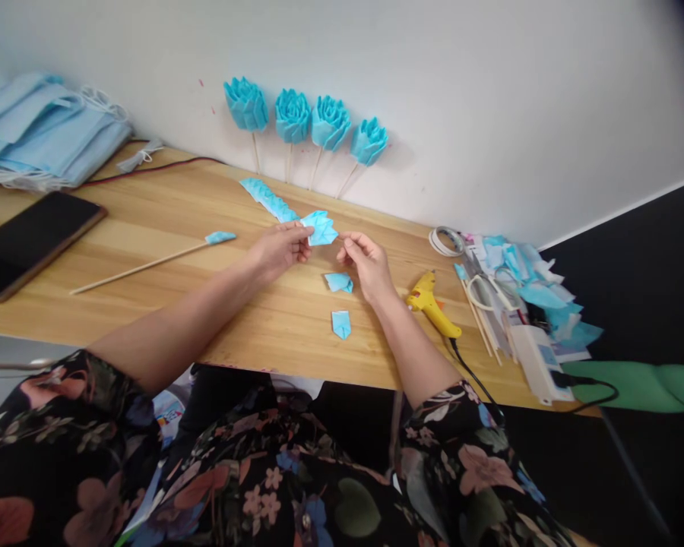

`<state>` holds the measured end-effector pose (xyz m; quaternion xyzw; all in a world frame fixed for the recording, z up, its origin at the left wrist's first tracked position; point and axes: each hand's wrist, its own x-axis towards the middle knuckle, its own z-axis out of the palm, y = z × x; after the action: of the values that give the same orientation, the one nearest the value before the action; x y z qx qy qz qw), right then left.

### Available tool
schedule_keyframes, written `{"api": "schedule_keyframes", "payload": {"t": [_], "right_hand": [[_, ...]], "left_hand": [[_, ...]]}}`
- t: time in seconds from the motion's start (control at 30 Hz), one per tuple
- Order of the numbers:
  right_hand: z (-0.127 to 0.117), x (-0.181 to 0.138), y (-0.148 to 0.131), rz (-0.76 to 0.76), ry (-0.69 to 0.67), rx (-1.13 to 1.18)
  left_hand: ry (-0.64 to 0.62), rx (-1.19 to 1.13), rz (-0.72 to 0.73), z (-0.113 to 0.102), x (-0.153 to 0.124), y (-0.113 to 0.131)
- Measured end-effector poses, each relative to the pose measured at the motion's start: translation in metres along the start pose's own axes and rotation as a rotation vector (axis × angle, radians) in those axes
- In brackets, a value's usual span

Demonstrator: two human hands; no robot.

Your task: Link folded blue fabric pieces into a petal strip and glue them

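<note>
Between the thumb and fingers of my left hand [286, 249] is a folded light-blue petal piece [320, 228] with a pointed, layered edge. My right hand [368, 262] is closed in a pinch at the right tip of that piece; what its fingertips hold, if anything, is too small to make out. Two loose folded blue petals, one [338, 282] just below the hands and another [340, 324] nearer me, lie on the wooden table [285, 327]. Behind my left hand stretches a row of overlapping folded blue pieces [267, 199].
Several blue flowers [292, 116] on sticks lean against the wall. At left are blue face masks [45, 133], a phone [37, 243] and a blue-tipped stick [148, 266]. To the right lie a yellow glue gun [432, 304], tape [446, 241], scissors [484, 289], blue scraps [536, 281] and a power strip [536, 365].
</note>
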<state>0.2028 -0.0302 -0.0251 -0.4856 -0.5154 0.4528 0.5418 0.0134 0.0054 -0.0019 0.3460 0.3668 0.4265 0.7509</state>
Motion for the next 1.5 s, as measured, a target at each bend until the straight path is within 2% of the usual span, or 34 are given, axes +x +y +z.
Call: {"api": "schedule_keyframes", "payload": {"t": [0.17,0.3,0.4,0.5,0.6,0.67,0.8,0.93,1.0,1.07,1.2,1.27,1.3,1.37,1.5], "right_hand": [[0.000,0.002,-0.008,-0.117,0.060,-0.120],[-0.008,-0.009,-0.039,-0.206,-0.027,-0.337],[-0.033,-0.031,-0.065,-0.226,-0.124,-0.657],[-0.072,-0.062,-0.077,-0.202,-0.069,-1.043],[-0.111,-0.091,-0.072,-0.117,-0.046,-1.354],[-0.127,-0.105,-0.063,-0.036,-0.049,-1.556],[-0.135,-0.120,-0.046,0.105,-0.047,-1.662],[-0.133,-0.119,-0.041,0.095,-0.015,-1.664],[-0.136,-0.116,-0.043,0.085,0.005,-1.604],[-0.137,-0.110,-0.047,0.111,0.033,-1.399],[-0.126,-0.094,-0.059,0.223,0.139,-0.555],[-0.110,-0.083,-0.064,0.193,0.136,-0.169],[-0.101,-0.077,-0.066,0.173,0.109,-0.046],[-0.084,-0.064,-0.067,0.188,0.022,0.069],[-0.059,-0.035,-0.061,0.272,-0.152,0.088]], "left_hand": [[0.021,0.040,-0.004,0.001,0.000,0.001],[0.024,0.058,-0.006,0.001,0.000,0.002],[0.023,0.063,0.001,0.001,0.001,0.002],[0.007,0.079,0.015,0.001,0.001,0.001],[-0.009,0.097,0.020,0.001,0.001,0.000],[-0.018,0.101,0.021,0.000,0.001,-0.001],[-0.038,0.101,0.044,-0.003,0.003,-0.003],[-0.032,0.105,0.044,-0.003,0.004,-0.004],[-0.031,0.105,0.039,-0.002,0.002,-0.003],[-0.031,0.108,0.037,-0.001,0.001,-0.003],[-0.016,0.104,0.048,0.000,-0.001,-0.003],[-0.007,0.092,0.061,0.000,0.000,-0.004],[-0.002,0.088,0.069,0.000,0.000,-0.004],[0.009,0.082,0.082,-0.002,0.001,-0.004],[0.041,0.062,0.092,-0.003,0.003,-0.003]]}}
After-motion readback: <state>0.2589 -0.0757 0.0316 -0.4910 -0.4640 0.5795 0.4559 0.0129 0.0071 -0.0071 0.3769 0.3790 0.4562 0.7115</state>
